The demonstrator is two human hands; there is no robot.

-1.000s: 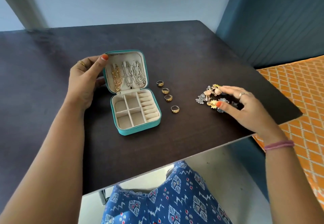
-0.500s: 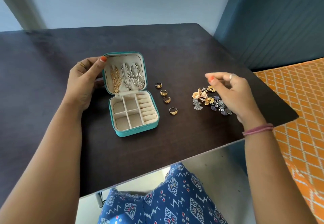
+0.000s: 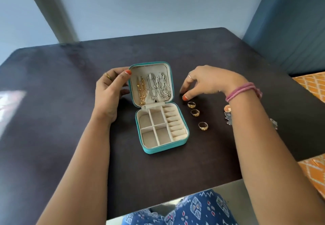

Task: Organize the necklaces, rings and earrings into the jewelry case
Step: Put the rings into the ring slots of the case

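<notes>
The teal jewelry case stands open mid-table. Its upright lid holds a gold necklace and silver necklaces; the beige compartments and ring rolls in the base hold nothing. My left hand grips the lid's left edge, thumb on its top corner. My right hand reaches down just right of the lid, thumb and fingertips pinched on the farthest gold ring, which is mostly hidden. Three gold rings lie in a row right of the case. The earring pile is partly hidden behind my right forearm.
The dark table ends at a near edge above my blue patterned lap. Its right edge borders an orange patterned surface and a blue panel. A pale wall stands behind.
My right hand has left the earring pile and moved left to the far end of the ring row, closing its fingertips there. My left hand stays on the lid.
</notes>
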